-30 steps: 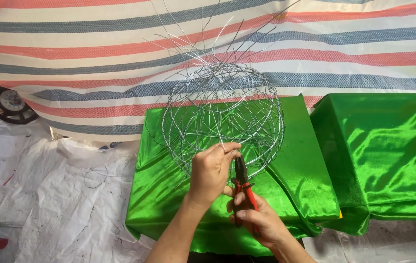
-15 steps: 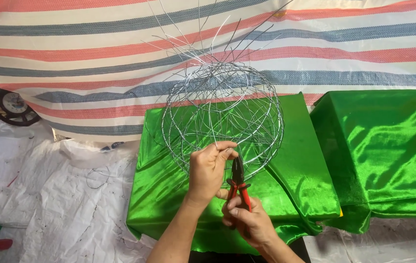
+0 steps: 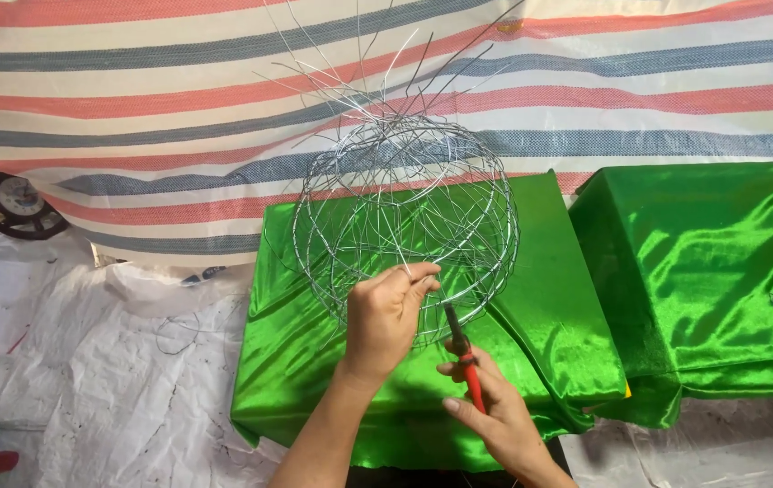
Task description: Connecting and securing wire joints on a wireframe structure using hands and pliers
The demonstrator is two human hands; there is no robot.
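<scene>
Item: round openwork ball of silver wire (image 3: 405, 212), loose ends bristling upward, resting on a green satin-covered tabletop (image 3: 549, 271). Since a second ago, red-handled pliers (image 3: 463, 361) have dropped slightly away from the lower rim. Left hand (image 3: 386, 316) reaches up, grip pinching a wire strand. Right hand (image 3: 495, 416) angled upward, grip closed around the pliers.

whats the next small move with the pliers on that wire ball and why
Probably bring the pliers up to the wire pinched by the left hand. That hand grips the lower edge of the wire ball, while the right hand holds the red-handled pliers just below and beside it, tip pointing up at the frame but apparently not yet biting any wire. The ball rests over the green satin box.
</scene>
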